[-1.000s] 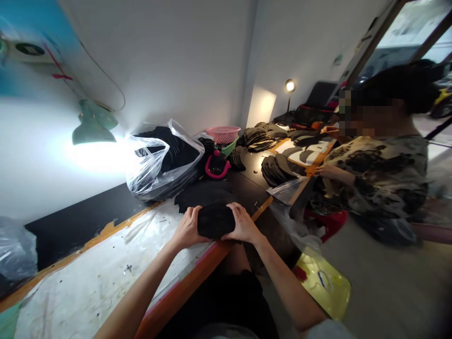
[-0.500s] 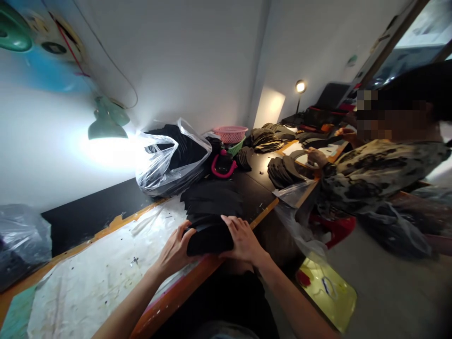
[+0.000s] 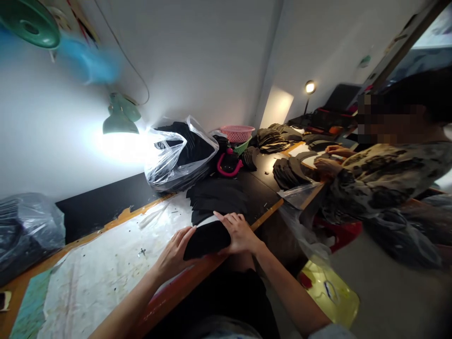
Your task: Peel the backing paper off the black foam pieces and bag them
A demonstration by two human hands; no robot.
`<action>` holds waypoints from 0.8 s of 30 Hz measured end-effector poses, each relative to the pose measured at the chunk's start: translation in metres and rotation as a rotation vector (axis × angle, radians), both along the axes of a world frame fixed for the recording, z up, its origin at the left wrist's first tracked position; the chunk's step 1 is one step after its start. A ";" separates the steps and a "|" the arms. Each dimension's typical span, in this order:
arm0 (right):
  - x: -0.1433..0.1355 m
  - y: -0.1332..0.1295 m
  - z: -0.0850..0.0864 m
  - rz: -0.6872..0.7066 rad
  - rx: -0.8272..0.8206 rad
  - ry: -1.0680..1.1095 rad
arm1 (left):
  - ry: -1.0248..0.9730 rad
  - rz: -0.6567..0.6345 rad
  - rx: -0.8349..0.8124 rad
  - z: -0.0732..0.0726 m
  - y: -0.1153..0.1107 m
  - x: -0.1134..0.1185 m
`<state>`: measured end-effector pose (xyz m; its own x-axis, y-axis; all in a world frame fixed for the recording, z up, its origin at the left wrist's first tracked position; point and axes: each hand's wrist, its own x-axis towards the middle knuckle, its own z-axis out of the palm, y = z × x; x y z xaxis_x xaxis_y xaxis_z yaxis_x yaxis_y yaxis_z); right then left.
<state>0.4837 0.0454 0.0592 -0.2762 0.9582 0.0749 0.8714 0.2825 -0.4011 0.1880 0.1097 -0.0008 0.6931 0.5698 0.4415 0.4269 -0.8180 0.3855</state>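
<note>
A bundle of black curved pieces [image 3: 206,240] lies at the table's front edge between my two hands. My left hand [image 3: 176,252] is closed round its left end, thumb at the top edge. On the right end, my right hand [image 3: 238,232] grips it with the fingers over the upper edge. Just behind the bundle, a fanned pile of black pieces [image 3: 219,195] lies on the table, with a pale strip of surface showing between the two. The undersides of both hands are hidden.
Behind the pile stand a clear bag of black pieces [image 3: 183,155], a pink basket [image 3: 237,133] and a pink-rimmed item [image 3: 229,165]. A lit green lamp [image 3: 120,120] hangs at left. At right a person [image 3: 395,174] handles dark pieces. A white sheet [image 3: 102,268] covers the left table.
The bundle between my hands has separated from the fanned pile, leaving a pale gap. The view has shifted slightly, and the person's hands at right have come closer together.
</note>
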 end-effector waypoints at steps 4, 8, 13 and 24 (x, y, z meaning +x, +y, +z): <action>-0.005 -0.012 -0.007 0.064 0.071 -0.046 | -0.013 0.114 -0.116 0.000 0.002 -0.012; -0.010 -0.020 -0.013 0.105 -0.008 -0.039 | -0.032 0.091 -0.189 -0.008 -0.001 -0.017; -0.014 -0.014 0.000 0.205 -0.004 -0.119 | -0.088 0.127 -0.133 -0.001 -0.005 -0.010; -0.032 0.003 -0.015 0.166 -0.016 -0.100 | 0.344 0.135 -0.137 0.023 -0.004 0.009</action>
<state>0.4519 0.0484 0.0439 -0.4363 0.8995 0.0242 0.8488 0.4203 -0.3207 0.1974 0.1052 0.0223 0.7021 0.7035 0.1103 0.6504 -0.6965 0.3031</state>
